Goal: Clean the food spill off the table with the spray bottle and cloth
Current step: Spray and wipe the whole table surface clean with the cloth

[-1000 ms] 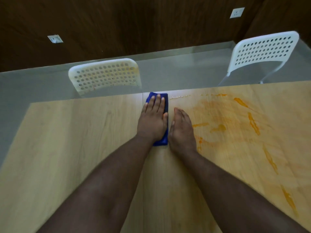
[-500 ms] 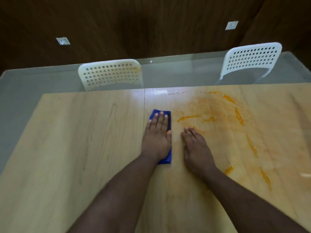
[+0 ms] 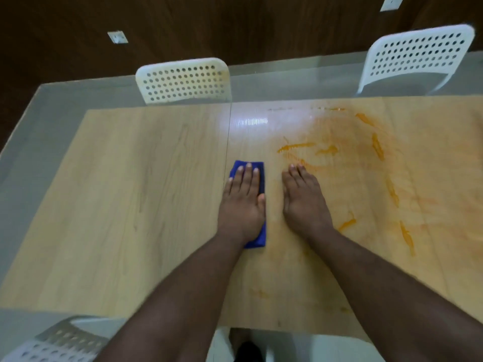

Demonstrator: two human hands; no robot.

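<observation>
Head view: blue cloth (image 3: pixel 259 170) lies flat near the middle of the wooden table (image 3: pixel 130 205), left hand (image 3: pixel 244 202) pressing on it, fingers straight and together. Right hand (image 3: pixel 304 202) flat on bare tabletop just beside the cloth, fingers extended, holding nothing. Orange food spill (image 3: pixel 376 147) smeared to the right of both hands. Two white perforated chairs (image 3: pixel 184 81) beyond the far edge.

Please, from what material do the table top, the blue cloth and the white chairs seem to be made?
Table top: looks like pale wood-grain laminate, smooth and glossy, since it reflects a light; real wood is possible.
Blue cloth: apparently soft folded fabric, matte; possibly microfibre, the weave is too blurred to tell.
White chairs: backs seem moulded plastic, perforated with round holes, slightly shiny.
</observation>
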